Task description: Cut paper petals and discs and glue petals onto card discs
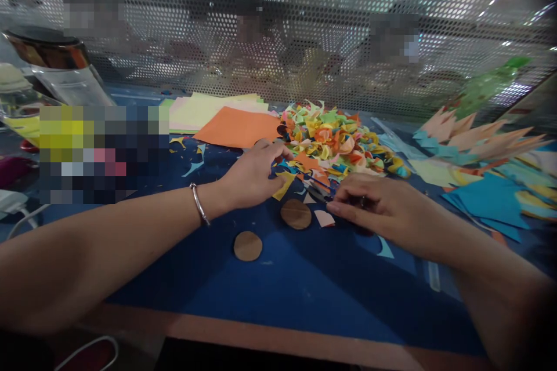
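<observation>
My left hand (256, 171), with a silver bangle on its wrist, reaches to the near left edge of a heap of coloured paper scraps (326, 136). Its thumb and fingers are apart, and a small yellow paper piece (285, 185) lies at the thumb. In my right hand (369, 203), the fingers are curled round what looks like scissors (321, 186), their dark blades pointing left; the handles are mostly hidden. Between the hands lies a brown cardboard disc (296, 214), beside a small folded pink paper (324, 219). A second cardboard disc (248, 246) sits nearer to me.
Behind my left hand are an orange sheet (241, 127) and a pale paper stack (209, 105). Pointed folded-paper pieces (474, 133), blue paper squares (489, 200) and a green bottle (491, 87) stand right. A clear jar (72, 84) is left. A perforated metal screen (270, 58) closes the back.
</observation>
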`<action>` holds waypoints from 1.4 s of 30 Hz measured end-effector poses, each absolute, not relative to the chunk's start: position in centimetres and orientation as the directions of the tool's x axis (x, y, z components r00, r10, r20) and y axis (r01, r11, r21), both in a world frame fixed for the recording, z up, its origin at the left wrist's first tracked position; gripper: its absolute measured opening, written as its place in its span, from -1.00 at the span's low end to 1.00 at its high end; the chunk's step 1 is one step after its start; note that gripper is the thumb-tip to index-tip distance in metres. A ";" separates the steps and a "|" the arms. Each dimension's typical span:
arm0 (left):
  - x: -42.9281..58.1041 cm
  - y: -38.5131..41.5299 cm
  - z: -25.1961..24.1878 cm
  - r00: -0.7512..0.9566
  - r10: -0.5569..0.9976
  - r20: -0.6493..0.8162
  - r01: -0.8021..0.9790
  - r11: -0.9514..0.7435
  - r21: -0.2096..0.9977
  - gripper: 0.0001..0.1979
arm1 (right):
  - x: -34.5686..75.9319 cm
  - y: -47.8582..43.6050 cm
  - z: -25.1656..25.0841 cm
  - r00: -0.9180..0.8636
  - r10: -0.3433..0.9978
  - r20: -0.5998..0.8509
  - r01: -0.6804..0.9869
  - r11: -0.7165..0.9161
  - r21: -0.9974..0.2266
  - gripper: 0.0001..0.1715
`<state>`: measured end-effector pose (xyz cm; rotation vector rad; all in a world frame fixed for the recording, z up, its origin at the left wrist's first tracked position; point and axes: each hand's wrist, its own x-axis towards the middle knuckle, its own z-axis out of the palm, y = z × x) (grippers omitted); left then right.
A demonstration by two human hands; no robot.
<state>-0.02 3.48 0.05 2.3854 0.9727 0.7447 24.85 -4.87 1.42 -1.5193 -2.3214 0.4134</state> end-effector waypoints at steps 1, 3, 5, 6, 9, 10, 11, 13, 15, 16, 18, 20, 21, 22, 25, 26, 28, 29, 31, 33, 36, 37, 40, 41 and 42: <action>0.1 3.3 0.2 0.610 0.732 0.304 0.476 -0.645 0.598 -0.75 | 24.6 -5.0 1.5 -0.372 0.923 0.093 0.814 0.373 -0.444 -0.53; 0.3 2.8 0.5 0.626 0.729 0.278 0.444 -0.626 0.641 -0.86 | 24.1 -5.1 1.7 -0.382 0.923 0.052 0.803 0.359 -0.476 -0.57; 0.6 2.1 0.7 0.638 0.731 0.242 0.413 -0.590 0.694 -0.92 | 23.9 -5.1 1.9 -0.405 0.913 0.055 0.790 0.380 -0.481 -0.60; 0.8 1.8 0.8 0.641 0.734 0.222 0.391 -0.562 0.729 -0.94 | 23.9 -5.1 1.9 -0.419 0.905 0.078 0.781 0.403 -0.477 -0.61; 1.4 0.6 0.9 0.652 0.753 0.091 0.247 -0.324 0.913 -0.95 | 23.6 -5.3 2.1 -0.433 0.859 0.274 0.758 0.511 -0.406 -0.69; 1.6 0.2 0.8 0.654 0.756 0.014 0.186 -0.179 0.966 -0.92 | 23.5 -5.4 2.1 -0.433 0.827 0.357 0.753 0.550 -0.361 -0.73; 1.8 -0.1 0.8 0.656 0.752 -0.067 0.135 -0.030 0.990 -0.89 | 23.3 -5.5 2.1 -0.434 0.789 0.435 0.750 0.584 -0.311 -0.77; 2.1 -0.7 0.8 0.652 0.738 -0.174 0.044 0.193 0.980 -0.80 | 22.9 -5.9 2.0 -0.445 0.709 0.547 0.740 0.636 -0.222 -0.86; 2.3 -1.0 0.9 0.652 0.733 -0.193 -0.057 0.302 0.952 -0.70 | 22.4 -6.2 1.8 -0.467 0.654 0.594 0.727 0.667 -0.163 -0.90; 2.3 -1.2 0.9 0.651 0.737 -0.183 -0.107 0.327 0.939 -0.67 | 22.2 -6.3 1.8 -0.478 0.636 0.606 0.721 0.678 -0.142 -0.90; 2.3 -1.2 0.9 0.640 0.753 -0.156 -0.176 0.340 0.924 -0.63 | 21.9 -6.5 1.7 -0.489 0.618 0.616 0.714 0.689 -0.125 -0.91; 2.3 -1.1 0.9 0.624 0.770 -0.132 -0.210 0.328 0.921 -0.63 | 21.8 -6.6 1.7 -0.480 0.618 0.623 0.707 0.693 -0.143 -0.93; 2.2 -0.9 0.8 0.621 0.774 -0.122 -0.220 0.321 0.921 -0.64 | 21.9 -6.6 1.7 -0.465 0.625 0.627 0.708 0.688 -0.161 -0.94; 2.2 -0.7 0.8 0.621 0.776 -0.110 -0.229 0.314 0.921 -0.64 | 22.0 -6.6 1.8 -0.444 0.634 0.634 0.713 0.678 -0.179 -0.95; 1.9 -0.1 0.8 0.630 0.772 -0.083 -0.246 0.300 0.922 -0.65 | 22.3 -6.4 1.8 -0.368 0.649 0.666 0.745 0.634 -0.206 -0.96; 1.9 0.1 0.7 0.636 0.768 -0.076 -0.245 0.294 0.924 -0.65 | 22.4 -6.4 1.8 -0.349 0.654 0.672 0.754 0.622 -0.213 -0.96; 1.7 0.4 0.7 0.648 0.760 -0.055 -0.240 0.273 0.932 -0.64 | 22.5 -6.2 1.8 -0.328 0.670 0.666 0.756 0.609 -0.240 -0.96; 1.7 0.5 0.7 0.655 0.754 -0.044 -0.235 0.258 0.937 -0.64 | 22.6 -6.2 1.8 -0.326 0.681 0.656 0.753 0.606 -0.256 -0.96; 1.6 0.7 0.6 0.668 0.744 -0.020 -0.222 0.225 0.949 -0.63 | 22.6 -6.1 1.8 -0.331 0.698 0.635 0.744 0.607 -0.279 -0.95; 1.6 0.9 0.5 0.684 0.729 0.003 -0.209 0.192 0.959 -0.63 | 22.6 -6.1 1.9 -0.331 0.706 0.626 0.740 0.606 -0.291 -0.94; 1.5 1.1 0.5 0.715 0.698 0.028 -0.199 0.165 0.966 -0.65 | 22.5 -6.1 2.0 -0.325 0.708 0.627 0.735 0.606 -0.304 -0.93; 1.4 1.2 0.5 0.721 0.692 0.032 -0.197 0.160 0.967 -0.65 | 22.5 -6.2 2.1 -0.322 0.710 0.626 0.731 0.607 -0.312 -0.93; 1.4 1.1 0.8 0.724 0.688 0.043 -0.182 0.131 0.974 -0.69 | 22.5 -6.2 2.1 -0.314 0.724 0.615 0.723 0.602 -0.339 -0.92; 1.4 1.0 0.9 0.724 0.688 0.051 -0.179 0.116 0.977 -0.71 | 22.5 -6.2 2.0 -0.314 0.727 0.611 0.723 0.600 -0.343 -0.92; 1.3 1.0 1.0 0.724 0.687 0.061 -0.180 0.102 0.978 -0.74 | 22.6 -6.2 2.0 -0.314 0.730 0.607 0.724 0.598 -0.344 -0.91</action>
